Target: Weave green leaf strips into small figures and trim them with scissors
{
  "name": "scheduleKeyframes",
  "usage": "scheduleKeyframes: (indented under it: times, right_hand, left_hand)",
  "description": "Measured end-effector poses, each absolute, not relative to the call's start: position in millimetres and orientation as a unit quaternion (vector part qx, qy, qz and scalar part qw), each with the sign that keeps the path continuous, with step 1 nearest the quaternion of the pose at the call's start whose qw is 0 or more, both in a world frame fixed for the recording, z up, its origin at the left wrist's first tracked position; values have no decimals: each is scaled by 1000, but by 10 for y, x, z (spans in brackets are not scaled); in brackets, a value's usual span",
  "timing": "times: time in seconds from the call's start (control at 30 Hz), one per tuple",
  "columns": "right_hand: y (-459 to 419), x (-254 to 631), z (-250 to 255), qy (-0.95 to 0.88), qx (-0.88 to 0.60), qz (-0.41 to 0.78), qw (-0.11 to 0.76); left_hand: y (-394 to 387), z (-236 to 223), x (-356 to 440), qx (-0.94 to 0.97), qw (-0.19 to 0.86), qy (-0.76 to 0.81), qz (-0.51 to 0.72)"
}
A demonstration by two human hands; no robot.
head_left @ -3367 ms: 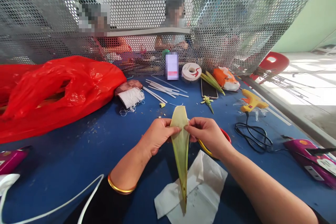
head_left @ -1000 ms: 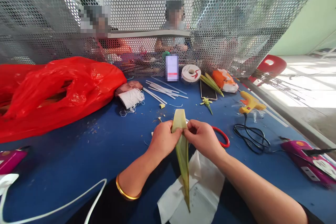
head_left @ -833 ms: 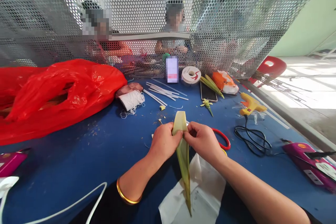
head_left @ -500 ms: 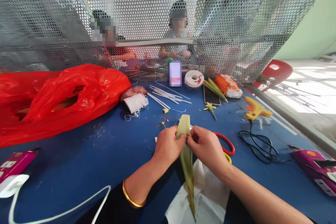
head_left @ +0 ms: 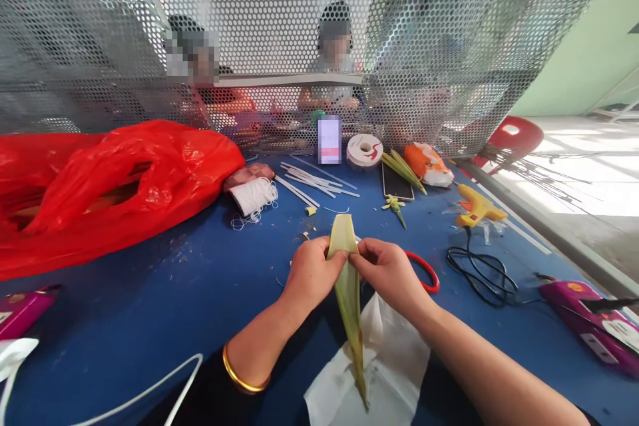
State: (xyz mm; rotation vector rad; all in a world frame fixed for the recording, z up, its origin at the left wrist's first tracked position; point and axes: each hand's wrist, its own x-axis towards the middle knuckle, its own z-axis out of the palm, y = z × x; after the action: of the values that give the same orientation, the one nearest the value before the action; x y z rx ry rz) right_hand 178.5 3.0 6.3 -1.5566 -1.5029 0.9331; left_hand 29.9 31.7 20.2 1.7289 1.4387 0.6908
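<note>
My left hand [head_left: 310,271] and right hand [head_left: 388,269] both pinched the pale green leaf [head_left: 348,296], thumbs near its middle line and almost meeting, the other fingers curled partly out of sight behind it. Its broad end stood up beyond my fingertips; its narrow tip pointed back towards me, over the white tissue [head_left: 392,366].

The leaf could have split lengthwise, I judged, had my thumbs pulled apart, or creased had they pressed too hard. A loose pinch might have let it slip. The red loop [head_left: 432,269], beside my right hand and partly hidden by it, could have snagged my wrist.

Counting outward from my fingers: one leaf held, one tissue, one loop. Farther right lay one yellow glue gun [head_left: 482,205]; beyond my fingertips, one small knotted green piece [head_left: 394,206], one ribbon spool [head_left: 365,152], one bundle of white thread [head_left: 253,196] to the left, and several white strips [head_left: 310,180], too overlapped to count surely. Two purple power blocks flanked me: one far left [head_left: 24,313], one far right [head_left: 589,326].
</note>
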Motion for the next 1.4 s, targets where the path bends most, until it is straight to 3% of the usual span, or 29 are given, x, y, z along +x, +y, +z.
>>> scheduleKeyframes:
  times: [0.4,0.57,1.2,1.4]
  right_hand:
    - [-26,1713,68,-641,-652,217,344]
    - [-24,1713,63,-644,-653,205,343]
    - [30,1750,97,-462,-569,506,454]
    - [35,1732,145,-407,-550,558,469]
  left_hand:
    - [274,167,330,705,337,581,227]
    - [287,178,335,702,336,583,232]
    - [342,228,313,503,644,495,296]
    - [362,251,277,465,691,470,292]
